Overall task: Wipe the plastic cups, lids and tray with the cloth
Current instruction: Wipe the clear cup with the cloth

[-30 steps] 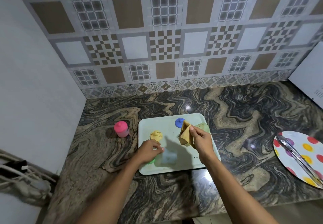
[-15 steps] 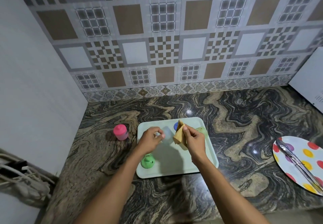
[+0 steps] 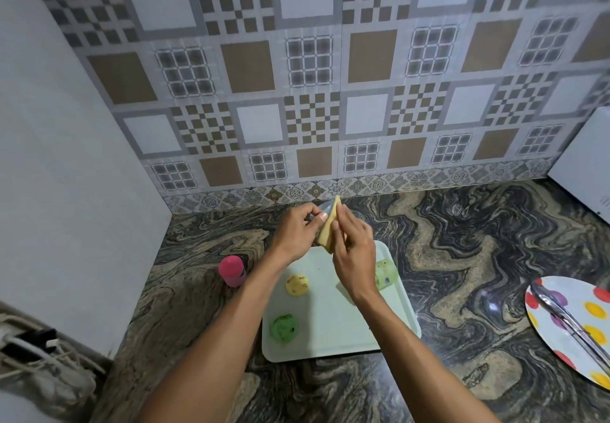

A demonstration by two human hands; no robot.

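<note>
Fingers (image 3: 318, 219) of the left hand (image 3: 293, 234) pinch a clear plastic cup (image 3: 325, 206); the right hand (image 3: 355, 251) clamps the yellow cloth (image 3: 328, 229) against it.
Both are raised above the pale green tray's (image 3: 333, 340) far edge; a slick, thin-walled cup could slip onto the lids below.

The folded yellow cloth (image 3: 326, 236) in my fingers looks soft and matt. The pale green plastic tray (image 3: 333, 323) is smooth with a dull sheen. The swirled dark stone countertop (image 3: 462, 257) is polished and glossy. The metal tongs (image 3: 571, 323) on the spotted plate (image 3: 591, 310) gleam.
</note>
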